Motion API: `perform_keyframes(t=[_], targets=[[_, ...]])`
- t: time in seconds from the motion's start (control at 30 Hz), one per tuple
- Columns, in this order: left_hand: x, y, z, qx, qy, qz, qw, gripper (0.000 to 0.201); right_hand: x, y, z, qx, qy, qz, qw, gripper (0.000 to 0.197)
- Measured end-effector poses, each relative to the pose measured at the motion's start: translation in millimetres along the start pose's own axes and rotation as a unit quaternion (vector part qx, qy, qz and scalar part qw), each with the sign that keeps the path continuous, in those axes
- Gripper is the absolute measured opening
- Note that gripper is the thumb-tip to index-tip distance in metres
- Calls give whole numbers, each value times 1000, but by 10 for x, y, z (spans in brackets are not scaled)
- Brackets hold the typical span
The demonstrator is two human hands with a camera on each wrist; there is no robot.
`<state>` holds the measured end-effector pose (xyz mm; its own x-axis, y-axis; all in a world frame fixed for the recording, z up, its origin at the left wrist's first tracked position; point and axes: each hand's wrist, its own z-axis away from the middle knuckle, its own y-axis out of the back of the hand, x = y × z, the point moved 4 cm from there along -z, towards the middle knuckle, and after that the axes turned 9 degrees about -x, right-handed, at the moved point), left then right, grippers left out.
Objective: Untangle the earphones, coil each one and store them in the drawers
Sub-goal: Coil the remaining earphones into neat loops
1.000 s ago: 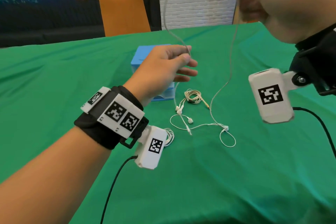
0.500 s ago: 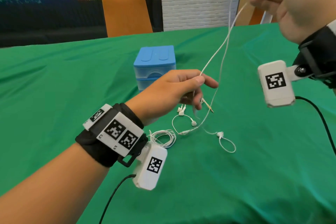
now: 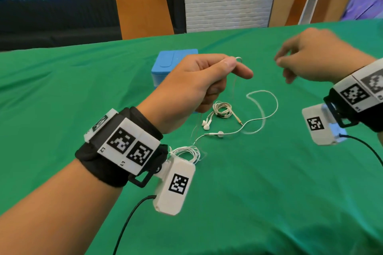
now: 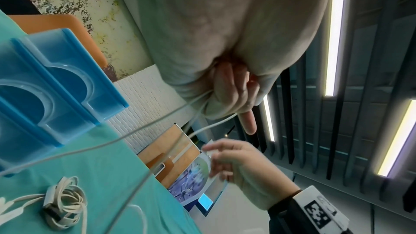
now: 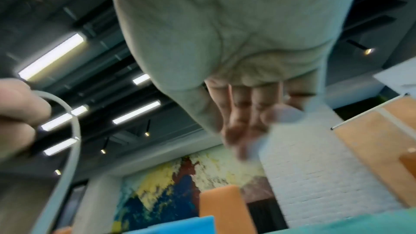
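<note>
The loose white earphone (image 3: 257, 118) is the one in hand; its cable runs up from the bench (image 3: 269, 192) to the left hand (image 3: 199, 87), while its long loop and one bud lie spread on the green cloth just right of the beige coiled earphone (image 3: 222, 109); that beige set, wound into a small bundle with its buds and plug trailing, lies just in front of the blue drawer unit (image 3: 165, 64); a second coiled white earphone (image 3: 186, 154) lies nearer the person than the beige coil, partly hidden behind the left wrist camera. By my reading two sets are already coiled, one is free of the tangle but not yet coiled, and none is stored, since the drawers look closed in the left wrist view. The left hand's grip is closed on the cable, pinched between thumb and forefinger above the beige coil, the other fingers curled under; the right hand (image 3: 310, 56) hovers well right of that coil, blurred, fingers loosely bent and its grip holding nothing that I can see.
</note>
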<state>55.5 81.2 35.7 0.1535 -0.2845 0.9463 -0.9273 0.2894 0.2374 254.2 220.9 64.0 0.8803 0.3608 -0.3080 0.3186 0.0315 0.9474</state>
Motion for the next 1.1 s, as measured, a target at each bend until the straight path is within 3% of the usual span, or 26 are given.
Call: perform_keyframes(t=[0.07, 0.1, 0.17, 0.23, 0.3, 0.37, 0.5, 0.73, 0.8, 0.93, 1.0, 1.1], targets=[[14, -1, -4, 2, 5, -5, 1000, 33, -240, 81, 125, 75, 123, -112, 983, 26], [21, -1, -8, 2, 8, -7, 1000, 33, -389, 92, 207, 71, 198, -201, 957, 30], [38, 7, -17, 3, 14, -8, 1000, 33, -677, 40, 359, -19, 305, -339, 890, 35], [58, 28, -12, 5, 16, -6, 1000, 33, -878, -63, 415, -130, 325, -388, 852, 40], [74, 72, 13, 8, 15, 8, 1000, 32, -978, -131, 415, -179, 323, -353, 860, 37], [77, 159, 55, 24, 16, 18, 999, 32, -1003, -129, 409, -172, 339, -319, 868, 28], [64, 328, 160, 53, 16, 10, 998, 29, -919, -13, 367, -86, 354, -278, 889, 23], [59, 436, 284, 49, 22, -13, 998, 31, -652, 167, 241, 80, 299, -188, 932, 26], [88, 474, 309, 50, 22, -16, 998, 31, -529, 160, 146, 87, 275, -154, 945, 28], [117, 463, 294, 46, 21, -11, 999, 31, -416, 75, 72, 20, 208, -66, 976, 17], [122, 428, 253, 42, 17, -11, 999, 30, -569, 21, 177, -6, 260, -147, 954, 13], [124, 388, 199, 38, 16, -17, 999, 29, -898, -144, 334, -128, 351, -325, 869, 34]])
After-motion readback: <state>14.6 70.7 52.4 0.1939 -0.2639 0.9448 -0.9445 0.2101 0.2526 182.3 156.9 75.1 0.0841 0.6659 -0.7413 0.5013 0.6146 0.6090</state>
